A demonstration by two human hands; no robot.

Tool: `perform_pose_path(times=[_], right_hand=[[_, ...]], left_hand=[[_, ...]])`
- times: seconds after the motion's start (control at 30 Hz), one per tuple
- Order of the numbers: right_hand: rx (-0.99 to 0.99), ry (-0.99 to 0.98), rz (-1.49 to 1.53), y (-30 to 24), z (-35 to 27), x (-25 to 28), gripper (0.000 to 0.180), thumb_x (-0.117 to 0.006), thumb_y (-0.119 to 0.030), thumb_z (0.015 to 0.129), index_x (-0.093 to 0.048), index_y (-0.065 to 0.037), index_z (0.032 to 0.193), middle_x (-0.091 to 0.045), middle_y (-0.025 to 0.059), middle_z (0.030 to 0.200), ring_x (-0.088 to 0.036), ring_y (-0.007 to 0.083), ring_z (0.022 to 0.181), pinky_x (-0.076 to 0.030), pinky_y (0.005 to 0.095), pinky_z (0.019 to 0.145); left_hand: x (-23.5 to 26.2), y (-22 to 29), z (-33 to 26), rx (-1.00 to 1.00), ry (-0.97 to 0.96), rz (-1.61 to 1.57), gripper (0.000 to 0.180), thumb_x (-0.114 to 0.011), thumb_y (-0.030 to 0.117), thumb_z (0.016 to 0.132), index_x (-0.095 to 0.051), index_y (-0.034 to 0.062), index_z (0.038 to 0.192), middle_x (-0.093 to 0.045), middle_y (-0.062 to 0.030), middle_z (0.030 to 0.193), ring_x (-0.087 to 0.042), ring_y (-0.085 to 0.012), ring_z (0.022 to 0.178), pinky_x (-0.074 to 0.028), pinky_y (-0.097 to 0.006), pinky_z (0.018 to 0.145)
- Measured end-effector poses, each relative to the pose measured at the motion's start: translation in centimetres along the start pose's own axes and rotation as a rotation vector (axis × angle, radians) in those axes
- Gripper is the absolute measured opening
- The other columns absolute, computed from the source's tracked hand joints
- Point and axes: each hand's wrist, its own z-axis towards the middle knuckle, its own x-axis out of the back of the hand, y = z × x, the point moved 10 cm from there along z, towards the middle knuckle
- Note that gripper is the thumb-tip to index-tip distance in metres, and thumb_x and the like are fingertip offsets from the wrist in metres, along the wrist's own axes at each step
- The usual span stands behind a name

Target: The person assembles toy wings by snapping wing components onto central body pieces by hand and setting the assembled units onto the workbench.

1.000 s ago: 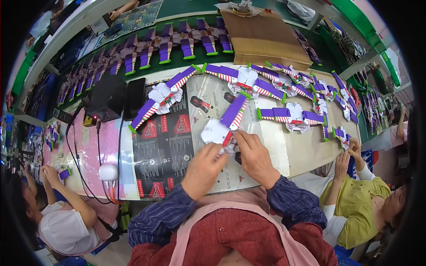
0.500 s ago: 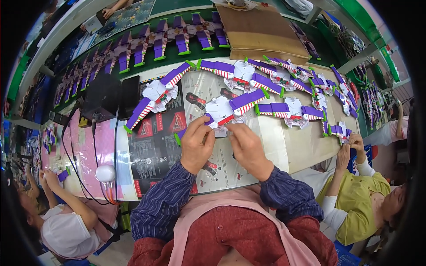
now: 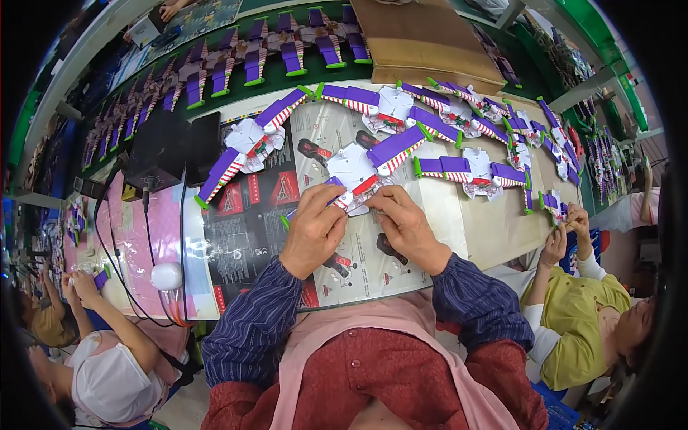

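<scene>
A toy wing pack [image 3: 350,167] lies in front of me, with a white body, purple wings, red-and-white stripes and green tips. My left hand [image 3: 312,233] grips it where the left wing joins the body, covering much of that wing. At the near edge of the body, my right hand [image 3: 407,228] is closed, thumb and forefinger pinching there. Between the two hands a red part and pale plastic show. What exactly lies under the right fingertips is hidden. A similar wing pack [image 3: 245,136] rests beyond my left hand, another [image 3: 479,172] beyond my right.
More wing packs crowd the far right of the table, and rows stand on a green belt [image 3: 244,87] behind. A cardboard box [image 3: 426,39], black box [image 3: 152,154] and cables flank the work. Co-workers sit left and right; the right one's hands [image 3: 566,233] hold a wing pack.
My right fingers have drawn closer to the near edge of the wing pack, pinching there. The left hand keeps its grip. The view has shifted slightly. The right co-worker's wing pack has turned.
</scene>
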Motion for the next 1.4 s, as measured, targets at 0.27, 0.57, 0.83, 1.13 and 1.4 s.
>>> perform_pose_path(times=[0.27,0.57,0.83,1.13,1.4], right_hand=[[0.306,-0.173,-0.33,-2.5,-0.1,-1.5,0.049,-0.062,0.009,0.075,-0.063,0.008,0.124,-0.06,0.0186,0.127,-0.061,0.0355,0.112,-0.053,0.0418,0.098],[0.299,-0.017,-0.399,-2.8,-1.0,-2.1,0.04,-0.064,0.005,0.081,-0.065,0.009,0.12,-0.063,0.0213,0.124,-0.065,0.0372,0.106,-0.055,0.0428,0.093],[-0.062,0.034,-0.391,-1.6,1.2,-1.7,0.01,-0.066,-0.012,0.1,-0.063,-0.005,0.106,-0.066,0.0152,0.093,-0.069,0.0357,0.075,-0.056,0.0453,0.062],[-0.031,0.263,-0.106,-0.4,0.6,-0.5,0.007,-0.07,-0.003,0.096,-0.067,0.001,0.102,-0.069,0.0191,0.087,-0.07,0.0377,0.075,-0.054,0.0439,0.063],[0.077,0.292,-0.135,-1.8,0.6,0.1,0.017,-0.072,0.003,0.09,-0.069,-0.002,0.106,-0.068,0.0146,0.1,-0.07,0.0362,0.079,-0.057,0.0406,0.067]], left_hand=[[-1.8,-1.2,0.3,0.201,0.109,-0.084,0.005,-0.078,0.003,0.081,-0.074,0.0024,0.085,-0.075,-0.0087,0.117,-0.063,-0.0308,0.103,-0.051,-0.041,0.088],[-2.4,-0.5,0.5,0.093,0.064,0.019,0.017,-0.078,0.002,0.083,-0.079,0.0037,0.099,-0.076,-0.0037,0.117,-0.061,-0.0283,0.099,-0.046,-0.042,0.087],[-2.4,0.2,0.3,0.075,0.057,0.083,0.023,-0.074,0.0,0.077,-0.076,0.0046,0.099,-0.075,-0.0015,0.12,-0.059,-0.0272,0.099,-0.043,-0.042,0.091],[-2.3,0.4,0.4,0.02,0.06,0.09,0.016,-0.076,0.002,0.082,-0.076,0.0031,0.098,-0.074,-0.0019,0.123,-0.058,-0.028,0.099,-0.041,-0.049,0.1],[-2.5,0.4,0.6,0.056,0.023,0.091,0.02,-0.073,-0.001,0.082,-0.076,0.0003,0.101,-0.07,-0.0103,0.129,-0.054,-0.0363,0.12,-0.038,-0.055,0.111]])
